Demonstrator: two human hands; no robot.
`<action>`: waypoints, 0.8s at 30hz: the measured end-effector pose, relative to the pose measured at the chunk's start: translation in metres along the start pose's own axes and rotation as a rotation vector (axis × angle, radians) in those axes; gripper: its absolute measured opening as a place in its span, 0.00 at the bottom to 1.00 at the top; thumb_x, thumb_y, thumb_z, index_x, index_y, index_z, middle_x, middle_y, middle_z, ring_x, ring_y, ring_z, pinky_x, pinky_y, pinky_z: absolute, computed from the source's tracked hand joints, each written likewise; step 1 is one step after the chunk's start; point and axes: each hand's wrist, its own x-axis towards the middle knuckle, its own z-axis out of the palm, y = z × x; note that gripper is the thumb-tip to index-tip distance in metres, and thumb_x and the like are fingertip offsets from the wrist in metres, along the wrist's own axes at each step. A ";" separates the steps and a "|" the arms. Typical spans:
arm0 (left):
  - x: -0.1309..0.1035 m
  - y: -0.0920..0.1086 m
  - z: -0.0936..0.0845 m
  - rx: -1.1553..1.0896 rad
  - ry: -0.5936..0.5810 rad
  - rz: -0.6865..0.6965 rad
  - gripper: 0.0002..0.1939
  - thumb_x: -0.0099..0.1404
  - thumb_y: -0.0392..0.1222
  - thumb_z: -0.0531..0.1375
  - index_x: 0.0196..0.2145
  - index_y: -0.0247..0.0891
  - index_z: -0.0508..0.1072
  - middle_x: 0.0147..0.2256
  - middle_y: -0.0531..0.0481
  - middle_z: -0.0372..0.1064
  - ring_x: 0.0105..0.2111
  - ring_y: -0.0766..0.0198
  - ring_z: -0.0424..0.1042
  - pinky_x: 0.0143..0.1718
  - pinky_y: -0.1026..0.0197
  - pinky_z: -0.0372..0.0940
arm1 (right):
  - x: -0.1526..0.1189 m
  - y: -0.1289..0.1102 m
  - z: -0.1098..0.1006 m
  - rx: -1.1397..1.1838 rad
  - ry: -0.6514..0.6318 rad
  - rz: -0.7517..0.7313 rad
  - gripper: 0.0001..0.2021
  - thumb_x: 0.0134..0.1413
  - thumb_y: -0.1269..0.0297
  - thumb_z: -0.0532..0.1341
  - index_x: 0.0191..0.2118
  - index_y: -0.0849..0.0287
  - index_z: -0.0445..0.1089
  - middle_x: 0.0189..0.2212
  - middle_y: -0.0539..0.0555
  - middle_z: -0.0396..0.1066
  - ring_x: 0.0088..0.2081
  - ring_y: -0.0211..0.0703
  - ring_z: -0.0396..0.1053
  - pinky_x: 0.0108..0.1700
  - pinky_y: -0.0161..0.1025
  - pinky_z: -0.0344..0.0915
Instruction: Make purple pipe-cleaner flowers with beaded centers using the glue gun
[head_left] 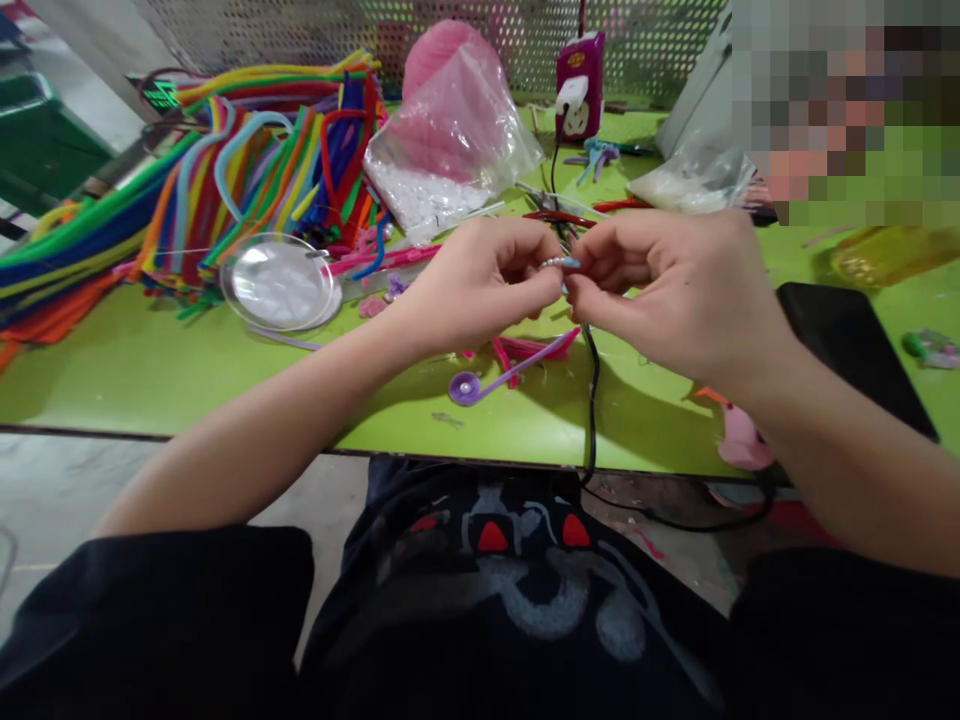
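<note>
My left hand (495, 280) is closed in a pinch on a small beaded piece (553, 263), with pale beads and a light blue end. Fingertips of my right hand (649, 280) press together at the blue end; what they grip is too small to make out. Both hands are raised over the green table (390, 400), nearly touching. Below them lies a purple coiled strip (465, 388) with a pearl at its centre, its tail reaching over pink strips (517, 350). A black cable (592, 400) runs down beneath my fingers.
Colourful fuzzy stems (262, 180) are piled at the left, behind a round clear disc (281, 282). A bag of white beads (435, 195) leans by a pink ball (450, 80). A purple socket block (581, 85) stands behind; a black slab (855, 350) and pink glue gun (742, 437) lie right.
</note>
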 end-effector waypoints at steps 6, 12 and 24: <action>0.001 -0.001 0.000 -0.142 -0.008 -0.143 0.12 0.64 0.25 0.58 0.25 0.36 0.71 0.19 0.58 0.62 0.19 0.75 0.57 0.21 0.67 0.50 | 0.005 0.002 -0.005 0.057 -0.059 0.043 0.03 0.58 0.64 0.70 0.36 0.55 0.77 0.29 0.51 0.79 0.32 0.42 0.76 0.38 0.41 0.70; 0.002 -0.010 -0.013 -0.242 0.020 -0.185 0.12 0.71 0.31 0.61 0.28 0.36 0.72 0.22 0.57 0.67 0.18 0.77 0.59 0.20 0.70 0.52 | 0.033 0.047 -0.043 -0.386 -0.115 0.270 0.01 0.59 0.67 0.71 0.36 0.57 0.81 0.27 0.52 0.78 0.30 0.37 0.71 0.37 0.38 0.63; -0.009 -0.007 -0.032 0.159 -0.143 -0.133 0.17 0.76 0.46 0.61 0.29 0.37 0.79 0.20 0.53 0.68 0.19 0.70 0.62 0.22 0.65 0.56 | 0.062 0.108 -0.044 -0.541 -0.112 0.307 0.05 0.54 0.64 0.77 0.30 0.56 0.83 0.13 0.46 0.58 0.21 0.34 0.45 0.30 0.43 0.44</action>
